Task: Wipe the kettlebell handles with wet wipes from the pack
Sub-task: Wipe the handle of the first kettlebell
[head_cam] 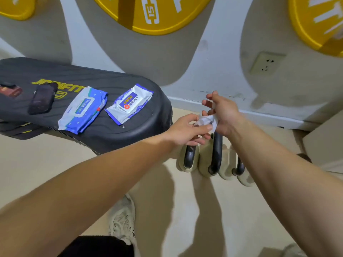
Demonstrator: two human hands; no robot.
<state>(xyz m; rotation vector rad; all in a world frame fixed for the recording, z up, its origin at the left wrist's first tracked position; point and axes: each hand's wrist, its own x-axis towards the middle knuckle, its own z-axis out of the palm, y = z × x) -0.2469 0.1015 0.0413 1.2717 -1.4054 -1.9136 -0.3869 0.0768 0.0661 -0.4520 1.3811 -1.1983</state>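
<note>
Now both hands are together above the kettlebells, sharing one white wet wipe (206, 120). The left hand (185, 130) pinches its near end between thumb and fingers, and the right hand (224, 115) grips the far end, with two fingers sticking out loosely above. The wipe hangs just over the top of the middle handle (216, 153); whether it touches cannot be told. Three kettlebells (204, 157) stand side by side on the floor (46, 173), pale bodies touching, each with one black handle. The left handle (189, 156) and the right handle (240, 167) are partly hidden by the arms. To their left, a black padded surface (130, 135) carries two wipe packs lying flat: a blue-and-white pack (83, 110) and, just beside it toward the rounded end, a white pack with a purple label (130, 103). One dark phone (42, 101) lies left of the packs. One pale shoe (122, 219) shows on the floor below, and one wall socket (265, 64) sits on the wall behind.
</note>
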